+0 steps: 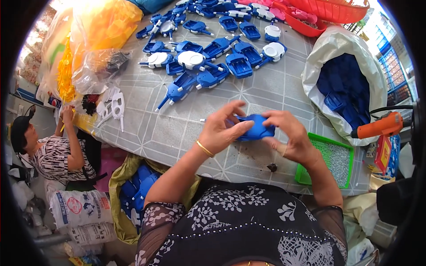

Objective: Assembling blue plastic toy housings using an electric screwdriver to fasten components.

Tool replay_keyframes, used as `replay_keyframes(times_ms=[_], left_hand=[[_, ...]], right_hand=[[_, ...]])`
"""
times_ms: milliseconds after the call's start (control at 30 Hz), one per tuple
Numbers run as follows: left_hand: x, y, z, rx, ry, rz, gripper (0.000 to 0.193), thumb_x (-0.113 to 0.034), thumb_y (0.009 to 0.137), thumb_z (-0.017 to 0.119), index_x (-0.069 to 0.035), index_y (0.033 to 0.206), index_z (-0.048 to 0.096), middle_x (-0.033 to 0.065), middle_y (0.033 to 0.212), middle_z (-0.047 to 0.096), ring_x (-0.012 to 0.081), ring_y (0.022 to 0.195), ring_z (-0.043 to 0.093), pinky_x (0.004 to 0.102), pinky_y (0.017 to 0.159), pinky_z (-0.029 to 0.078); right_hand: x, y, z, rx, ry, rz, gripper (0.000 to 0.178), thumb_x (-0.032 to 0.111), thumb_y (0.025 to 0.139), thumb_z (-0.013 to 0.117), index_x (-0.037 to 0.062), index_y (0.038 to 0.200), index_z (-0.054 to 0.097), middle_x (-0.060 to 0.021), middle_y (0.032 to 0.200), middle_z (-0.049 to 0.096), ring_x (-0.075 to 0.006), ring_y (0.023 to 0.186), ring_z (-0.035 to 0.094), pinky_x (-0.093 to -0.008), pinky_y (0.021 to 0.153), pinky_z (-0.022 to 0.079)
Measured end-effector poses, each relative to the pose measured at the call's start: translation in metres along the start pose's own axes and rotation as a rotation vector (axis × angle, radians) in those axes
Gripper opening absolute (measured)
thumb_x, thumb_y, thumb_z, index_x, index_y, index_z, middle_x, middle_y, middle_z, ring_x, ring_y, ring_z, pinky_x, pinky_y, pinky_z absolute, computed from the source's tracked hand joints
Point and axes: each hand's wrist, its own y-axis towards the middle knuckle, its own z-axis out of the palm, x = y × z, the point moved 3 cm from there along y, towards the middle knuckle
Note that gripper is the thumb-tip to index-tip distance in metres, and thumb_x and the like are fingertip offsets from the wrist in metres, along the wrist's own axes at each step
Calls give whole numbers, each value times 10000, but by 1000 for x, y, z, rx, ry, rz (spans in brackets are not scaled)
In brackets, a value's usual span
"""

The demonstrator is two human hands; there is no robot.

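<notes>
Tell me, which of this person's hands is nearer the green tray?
Right. The right hand, at the blue part's right end, is up and left of the green tray; the left hand, at the part's left end, is farther left.

Blue plastic casing (257,129) between left hand (220,128) and right hand (293,135)

A grey table (148,122) with a tile-like pattern carries scattered blue-and-white plastic pieces (217,48) toward its far edge, white plastic parts (120,114) near its left edge, a small dark bit (272,167) near its near edge, and a green tray (303,176) near its near right corner.
</notes>
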Motion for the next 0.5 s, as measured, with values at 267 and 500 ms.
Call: replay_keyframes(times_ms=[267, 500], left_hand=[[37, 0, -13, 60, 853, 479, 893, -486, 715, 895, -10, 1396, 569, 187, 1313, 625, 401, 1224, 571, 491, 1049, 442], [31, 15, 2, 126, 825, 498, 771, -439, 725, 896, -8, 1305, 626, 172, 1236, 648, 401, 1104, 630, 469, 964, 507]], right_hand=[[-36, -8, 23, 1, 56, 119, 449, 20, 753, 844, 64, 1159, 656, -163, 1408, 630, -310, 1203, 625, -394, 1007, 515], [-47, -11, 26, 110, -142, 71, 539, 44, 720, 860, 64, 1212, 642, -161, 1383, 641, -359, 1240, 617, -449, 1075, 482]])
